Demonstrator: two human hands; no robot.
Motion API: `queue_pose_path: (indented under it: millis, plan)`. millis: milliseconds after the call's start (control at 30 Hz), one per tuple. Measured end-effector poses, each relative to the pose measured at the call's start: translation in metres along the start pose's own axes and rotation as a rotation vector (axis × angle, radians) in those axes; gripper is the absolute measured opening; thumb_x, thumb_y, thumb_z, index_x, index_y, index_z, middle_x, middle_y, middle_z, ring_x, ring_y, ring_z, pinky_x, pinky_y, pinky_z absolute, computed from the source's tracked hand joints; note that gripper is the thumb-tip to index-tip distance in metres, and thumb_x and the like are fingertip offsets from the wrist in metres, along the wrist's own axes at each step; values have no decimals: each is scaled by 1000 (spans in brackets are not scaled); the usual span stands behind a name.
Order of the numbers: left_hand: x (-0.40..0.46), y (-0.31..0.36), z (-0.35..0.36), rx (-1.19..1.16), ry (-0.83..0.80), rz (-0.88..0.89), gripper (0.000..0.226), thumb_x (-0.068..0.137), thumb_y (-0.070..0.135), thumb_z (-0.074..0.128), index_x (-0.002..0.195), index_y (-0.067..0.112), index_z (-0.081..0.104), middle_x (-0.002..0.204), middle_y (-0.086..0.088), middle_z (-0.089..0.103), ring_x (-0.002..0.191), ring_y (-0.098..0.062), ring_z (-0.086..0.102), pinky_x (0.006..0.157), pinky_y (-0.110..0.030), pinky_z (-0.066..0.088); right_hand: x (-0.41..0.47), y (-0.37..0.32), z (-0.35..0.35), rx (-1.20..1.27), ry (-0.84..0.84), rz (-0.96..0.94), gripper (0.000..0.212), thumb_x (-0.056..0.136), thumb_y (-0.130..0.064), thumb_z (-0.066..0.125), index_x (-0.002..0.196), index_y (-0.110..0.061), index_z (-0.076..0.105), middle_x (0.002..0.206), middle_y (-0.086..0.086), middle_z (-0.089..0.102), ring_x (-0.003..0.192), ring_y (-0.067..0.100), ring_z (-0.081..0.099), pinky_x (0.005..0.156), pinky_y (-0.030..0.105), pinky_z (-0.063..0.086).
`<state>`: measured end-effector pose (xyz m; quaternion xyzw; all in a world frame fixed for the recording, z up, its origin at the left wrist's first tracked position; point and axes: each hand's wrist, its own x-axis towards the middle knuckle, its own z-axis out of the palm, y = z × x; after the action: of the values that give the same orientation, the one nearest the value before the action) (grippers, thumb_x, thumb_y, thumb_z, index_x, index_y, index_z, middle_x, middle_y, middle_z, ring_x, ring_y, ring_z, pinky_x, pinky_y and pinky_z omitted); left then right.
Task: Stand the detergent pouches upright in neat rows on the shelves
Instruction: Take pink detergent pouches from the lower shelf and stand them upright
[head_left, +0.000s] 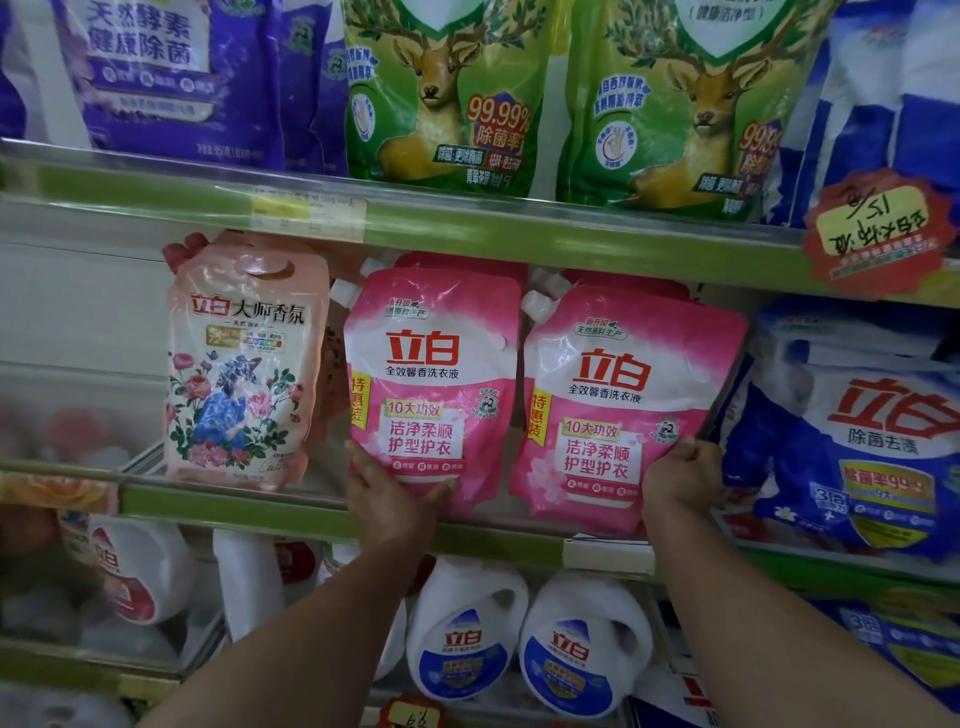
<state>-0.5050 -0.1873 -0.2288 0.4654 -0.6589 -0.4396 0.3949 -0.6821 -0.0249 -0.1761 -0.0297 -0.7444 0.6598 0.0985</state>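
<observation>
On the middle shelf (234, 506), going from the left, one peach pouch (241, 364) with painted roses stands upright, printed 立白 大师香氛. Next come two front pink pouches side by side, each headed 立白 全效馨香洗衣液 with a box reading 10大功效 洁净柔顺 护型护衣 and a yellow side tab 特惠装; further pink tops show behind each. The left pink pouch (434, 379) stands nearly straight, and the left hand (387, 493) holds its lower left corner, fingers running up the edge and thumb spread across the bottom front. The right pink pouch (618, 410) leans a little to the right, its base on the shelf lip; the right hand (680, 475) grips its lower right corner with curled fingers. Right of that sits one blue-and-white pouch (852, 447), marked 立白 除菌去渍, with more blue packs behind it. The top shelf carries purple pouches (171, 78) reading 天然酵素 健康除菌, then two green pouches (441, 93) with a deer and 99.99% 除菌率, the second (691, 104) just beside the first, and a red handwritten price tag (878, 234) hangs upside down from the rail. Below, two white jugs (462, 631) with blue 立白 labels lie side by side, and further white bottles sit to their left.
</observation>
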Motion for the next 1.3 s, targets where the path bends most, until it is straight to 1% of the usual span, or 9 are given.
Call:
queue_pose_path:
  millis: [300, 433, 533, 633, 800, 867, 1000, 1100, 1300]
  plan:
    - [-2, 0, 0, 28, 19, 10, 137, 60, 38, 87, 150, 25, -15, 150, -18, 23, 140, -39, 24, 109, -58, 31, 1, 2, -1, -18, -9, -6, 32, 103, -32, 29, 101, -6, 48, 87, 9, 54, 65, 17, 51, 51, 18, 34]
    - [-8, 5, 3, 141, 62, 4, 134, 62, 45, 85, 150, 17, -12, 153, -19, 17, 141, -39, 20, 113, -55, 25, 2, 3, -1, -31, -14, -1, 34, 103, -34, 29, 103, -6, 49, 88, 8, 56, 68, 20, 57, 57, 23, 42]
    - [-18, 11, 8, 241, 104, 53, 125, 68, 44, 81, 151, 6, -5, 154, -22, 10, 144, -37, 13, 117, -48, 15, 3, 5, 2, -48, -5, -1, 35, 102, -36, 29, 102, -7, 49, 89, 10, 57, 79, 27, 60, 67, 33, 48]
    - [-23, 15, 13, 291, 109, 128, 111, 72, 40, 79, 151, 17, 5, 153, -21, 13, 143, -36, 13, 118, -49, 15, 2, 5, 2, -34, -10, 7, 34, 102, -37, 29, 102, -9, 49, 88, 10, 59, 74, 25, 60, 66, 32, 49]
    - [-23, 18, 9, 358, 108, 215, 77, 78, 36, 73, 141, 18, 33, 141, -14, 32, 134, -30, 28, 114, -43, 21, 0, 3, 4, -33, 0, 2, 34, 102, -36, 30, 105, -8, 49, 86, 8, 58, 70, 22, 58, 65, 31, 49]
    - [-23, 19, 11, 391, 69, 302, 57, 83, 34, 67, 132, 18, 43, 130, -7, 41, 124, -24, 36, 107, -36, 27, -1, 2, 4, -37, 9, 14, 36, 102, -37, 29, 105, -7, 49, 85, 9, 58, 70, 24, 60, 64, 32, 50]
    - [-28, 21, 24, 359, -111, 439, 22, 91, 26, 58, 110, 14, 55, 100, 6, 48, 98, -15, 50, 84, -23, 37, 0, -1, 3, -45, 13, 23, 37, 103, -32, 28, 109, -2, 49, 82, 8, 53, 59, 16, 48, 58, 24, 37]
    - [-32, 24, 31, 334, -209, 446, 20, 94, 23, 55, 111, 14, 53, 97, 5, 54, 92, -14, 56, 80, -23, 44, 0, -2, 2, -50, 12, 8, 36, 103, -28, 29, 110, 0, 50, 83, 8, 51, 57, 12, 44, 59, 23, 37]
    - [-35, 35, 40, 239, -342, 377, 34, 93, 20, 57, 126, 19, 51, 99, 4, 65, 85, -10, 60, 76, -23, 47, 1, -4, 4, -105, 22, -16, 39, 103, -25, 28, 106, 4, 54, 87, 15, 53, 75, 25, 52, 65, 30, 38]
